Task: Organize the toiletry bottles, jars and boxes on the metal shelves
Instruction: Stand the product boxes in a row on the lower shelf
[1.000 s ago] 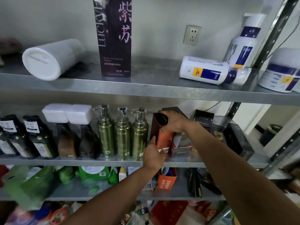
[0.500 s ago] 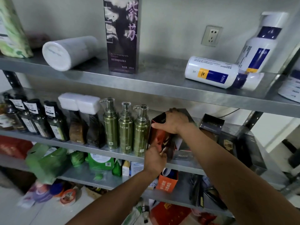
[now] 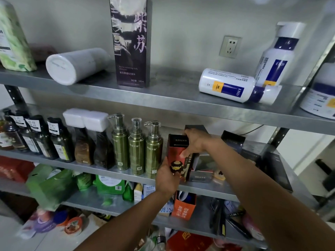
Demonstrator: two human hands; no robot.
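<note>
A tall red and black box stands upright on the middle metal shelf, just right of three green-gold pump bottles. My right hand grips the box's top from the right, thumb on its front face. Low on the box's front left, my left hand holds it with fingers curled round the edge. More dark boxes sit behind and to the right.
Left on the middle shelf stand dark labelled bottles and two white-capped bottles. The top shelf holds a fallen white cylinder, a tall purple box and two white-blue bottles, one lying. Green bags and an orange box fill the lower shelf.
The box has turned, now showing a darker face with a jar picture. Both hands stay on it. The view shifted left and slightly up.
</note>
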